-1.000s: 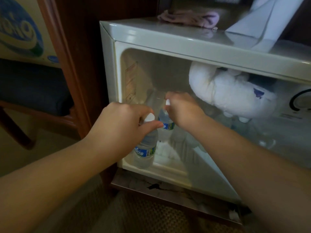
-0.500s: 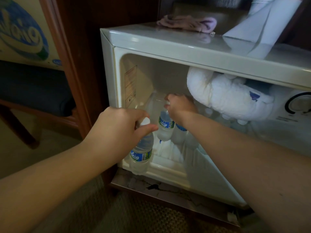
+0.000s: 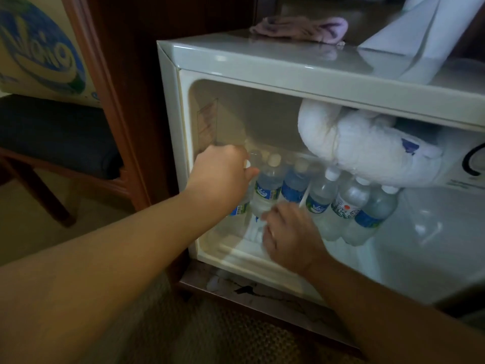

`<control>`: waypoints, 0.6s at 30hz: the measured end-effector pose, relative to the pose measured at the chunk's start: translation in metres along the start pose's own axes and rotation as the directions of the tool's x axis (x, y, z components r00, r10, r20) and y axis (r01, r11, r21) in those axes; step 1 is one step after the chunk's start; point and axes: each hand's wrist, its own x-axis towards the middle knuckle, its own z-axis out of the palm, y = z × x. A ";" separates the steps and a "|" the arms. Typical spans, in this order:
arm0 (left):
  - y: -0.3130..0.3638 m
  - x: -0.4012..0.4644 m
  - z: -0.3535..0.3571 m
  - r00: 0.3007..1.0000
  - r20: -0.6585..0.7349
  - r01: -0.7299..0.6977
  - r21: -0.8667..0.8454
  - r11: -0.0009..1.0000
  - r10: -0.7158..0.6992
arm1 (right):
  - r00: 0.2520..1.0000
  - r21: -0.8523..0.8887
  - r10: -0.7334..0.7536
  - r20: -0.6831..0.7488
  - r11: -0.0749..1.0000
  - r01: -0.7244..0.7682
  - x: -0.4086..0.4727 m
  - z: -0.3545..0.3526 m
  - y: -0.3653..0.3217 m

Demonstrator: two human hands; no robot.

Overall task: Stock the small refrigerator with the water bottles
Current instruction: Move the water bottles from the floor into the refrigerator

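Note:
The small white refrigerator (image 3: 262, 61) stands open in front of me. Several clear water bottles with blue labels stand in a row on its floor, from one bottle (image 3: 269, 185) at the left to another (image 3: 375, 214) at the right. My left hand (image 3: 223, 177) reaches in at the left wall and grips the top of the leftmost bottle (image 3: 240, 209), which is mostly hidden behind the hand. My right hand (image 3: 288, 232) is low in front of the row near the bottle bases, blurred, with nothing visible in its fingers.
A thick white lump of frost (image 3: 367, 151) hangs from the top right of the interior, just above the bottle caps. A pink cloth (image 3: 301, 28) and a white bag (image 3: 420, 35) lie on the fridge. A chair (image 3: 52, 135) and a wooden cabinet side (image 3: 126, 74) are at the left.
My left hand has carried its bottle deeper inside, to the left wall. My right hand has let go of its bottle's cap and dropped back toward the front.

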 end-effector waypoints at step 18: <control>-0.002 0.078 0.069 0.992 0.058 0.112 0.012 0.994 -0.112 | 0.854 0.002 0.030 0.519 0.999 -0.036 -0.068 0.069 -0.004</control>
